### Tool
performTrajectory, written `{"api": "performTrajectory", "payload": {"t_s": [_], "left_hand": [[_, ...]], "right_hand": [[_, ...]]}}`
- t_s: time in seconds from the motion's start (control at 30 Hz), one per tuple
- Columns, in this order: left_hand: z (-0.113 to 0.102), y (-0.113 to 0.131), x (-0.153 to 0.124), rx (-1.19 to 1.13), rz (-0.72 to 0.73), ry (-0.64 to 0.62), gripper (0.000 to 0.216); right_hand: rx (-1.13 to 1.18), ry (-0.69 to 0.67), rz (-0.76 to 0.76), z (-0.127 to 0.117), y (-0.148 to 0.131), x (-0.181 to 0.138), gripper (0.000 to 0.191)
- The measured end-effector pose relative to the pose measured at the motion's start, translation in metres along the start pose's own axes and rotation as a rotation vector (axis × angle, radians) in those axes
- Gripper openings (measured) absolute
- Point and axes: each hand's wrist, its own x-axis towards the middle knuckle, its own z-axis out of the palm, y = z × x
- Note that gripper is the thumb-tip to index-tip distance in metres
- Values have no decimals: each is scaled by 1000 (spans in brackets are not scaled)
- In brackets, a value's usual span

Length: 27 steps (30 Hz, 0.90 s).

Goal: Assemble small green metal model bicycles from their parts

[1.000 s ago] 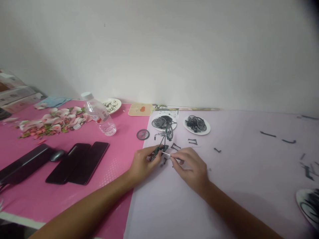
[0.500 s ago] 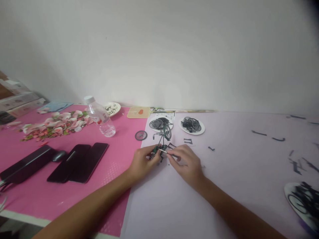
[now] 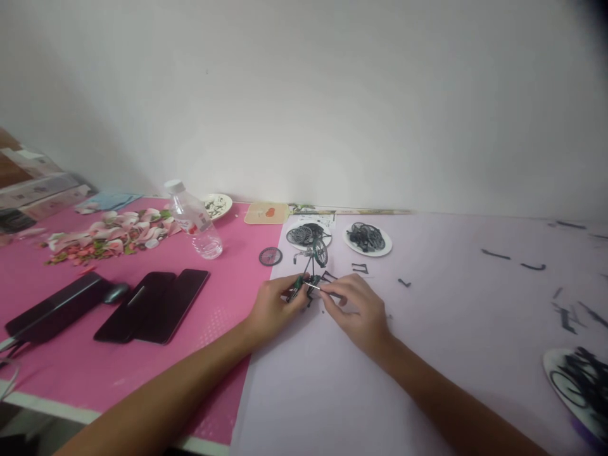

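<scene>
A small dark green model bicycle [image 3: 312, 267] is pinched at its near end in my left hand [image 3: 278, 305], with one spoked wheel pointing away from me. My right hand [image 3: 360, 310] closes thumb and fingers around a thin screwdriver [image 3: 312, 287]. Its bright metal shaft reaches left to the bicycle part beside my left fingertips; whether the tip touches is too small to tell. Behind the bicycle, a white plate [image 3: 327, 242] bears spoked wheels. A loose wheel [image 3: 270, 256] lies to the left, and a small black frame-shaped part [image 3: 360, 268] to the right.
Another white plate [image 3: 388, 248] holds dark parts. Black pieces [image 3: 565, 318] and a plate of bicycle parts [image 3: 552, 373] are at the right. On the pink left side are phones [image 3: 173, 307], a water bottle [image 3: 194, 221], a black case [image 3: 57, 307] and artificial petals [image 3: 111, 234].
The whole scene has shifted slightly in view as the camera moved. Both hands keep their holds on the bicycle and the screwdriver, with hardly any movement.
</scene>
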Motion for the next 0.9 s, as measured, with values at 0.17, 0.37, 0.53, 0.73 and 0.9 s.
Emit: {"api": "performTrajectory", "payload": {"t_s": [0.17,0.37,0.53,0.73,0.9], "left_hand": [[1,0,-1,20,6,4,28],[0,0,0,38,2,1,27],[-1,1,0,47,12,-5,26],[-2,2,-1,76,38,-3,26],[-3,2,-1,102,53,9,24]], "right_hand": [[1,15,7,0,0,-1,21],[-4,-4,-16,-1,0,0,21],[-5,-19,-30,-2,0,0,22],[-11,-25,-68,-2,-1,1,23],[-32,-24,-80,-2,-2,3,21]]}}
